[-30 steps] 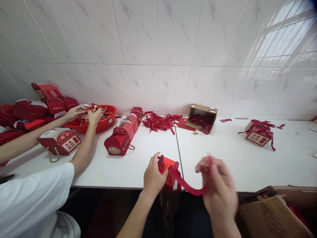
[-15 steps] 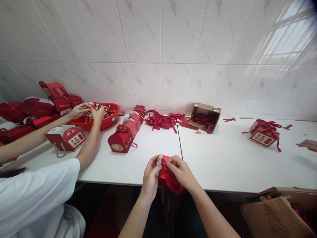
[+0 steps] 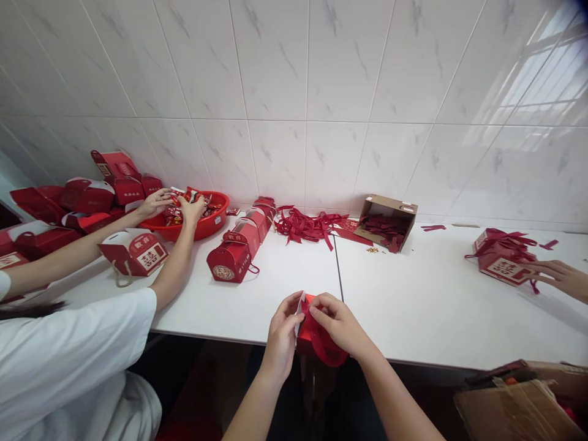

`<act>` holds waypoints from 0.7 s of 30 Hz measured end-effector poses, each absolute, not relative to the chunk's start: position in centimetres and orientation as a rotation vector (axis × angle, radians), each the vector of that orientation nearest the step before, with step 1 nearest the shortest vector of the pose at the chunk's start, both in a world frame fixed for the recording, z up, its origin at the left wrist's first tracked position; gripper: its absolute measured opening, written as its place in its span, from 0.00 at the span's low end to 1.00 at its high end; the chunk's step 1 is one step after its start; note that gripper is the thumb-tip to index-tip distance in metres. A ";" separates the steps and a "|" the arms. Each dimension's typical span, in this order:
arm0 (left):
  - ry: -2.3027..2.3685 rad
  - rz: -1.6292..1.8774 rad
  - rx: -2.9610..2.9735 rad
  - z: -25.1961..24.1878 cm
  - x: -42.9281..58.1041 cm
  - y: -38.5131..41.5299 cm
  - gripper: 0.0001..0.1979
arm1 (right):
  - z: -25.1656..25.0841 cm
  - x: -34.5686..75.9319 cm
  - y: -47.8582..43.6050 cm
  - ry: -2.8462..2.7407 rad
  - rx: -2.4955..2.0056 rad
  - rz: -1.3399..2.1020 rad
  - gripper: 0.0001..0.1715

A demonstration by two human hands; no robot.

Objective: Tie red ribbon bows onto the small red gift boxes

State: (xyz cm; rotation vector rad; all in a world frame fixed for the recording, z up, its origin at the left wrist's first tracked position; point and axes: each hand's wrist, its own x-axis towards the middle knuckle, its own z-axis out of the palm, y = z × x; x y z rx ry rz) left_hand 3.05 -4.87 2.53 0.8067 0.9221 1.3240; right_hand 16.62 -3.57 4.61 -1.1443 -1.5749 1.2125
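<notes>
At the front edge of the white table I hold a small red gift box with both hands. My left hand wraps round its left side. My right hand is closed on the box's top, where a red ribbon loops down below the fingers. The box is mostly hidden between my hands.
A person in a white shirt on my left has both hands in a red bowl of wrapped sweets. Finished red boxes lie in a row, loose ribbons and a brown carton behind. Another person's hand touches a ribboned box.
My right hand, stretched out pulling the ribbon a second ago, came back to the box top. A hand on the far right reached in to the ribboned box.
</notes>
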 end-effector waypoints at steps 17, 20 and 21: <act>0.967 1.284 0.858 3.1 3.0 -5.4 0.20 | 4.6 17.0 -2.9 -1.554 -1.181 1.365 0.11; 1.019 1.282 0.931 2.8 2.8 -5.3 0.17 | 4.9 16.9 -2.8 -1.542 -1.167 1.362 0.13; 1.055 1.290 0.947 2.7 2.7 -5.1 0.15 | 4.9 16.8 -2.9 -1.547 -1.168 1.346 0.13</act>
